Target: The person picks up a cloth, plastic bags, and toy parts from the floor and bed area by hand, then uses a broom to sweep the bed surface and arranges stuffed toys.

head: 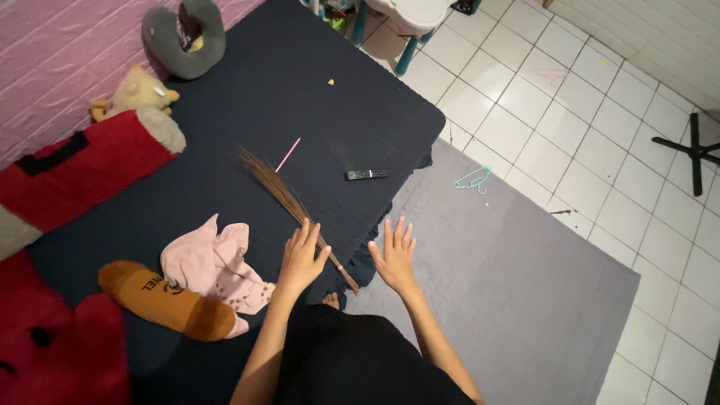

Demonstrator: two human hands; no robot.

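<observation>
On the dark mattress (247,112), a stick broom (289,202) is lain slantwise, its handle end pinned under the left hand (302,259), fingers spread flat, nothing gripped. The right hand (394,255) is held wide open above the mattress edge. A remote (367,174), pink straw (288,154) and yellow crumb (331,82) are left unswept.

No packages, labels, signs or screens show here.

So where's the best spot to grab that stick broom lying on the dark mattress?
Probably the bound handle end of the stick broom, near the left hand, coming from above. There the sticks are gathered narrow; the far end fans out loose, and it lies flat.
</observation>
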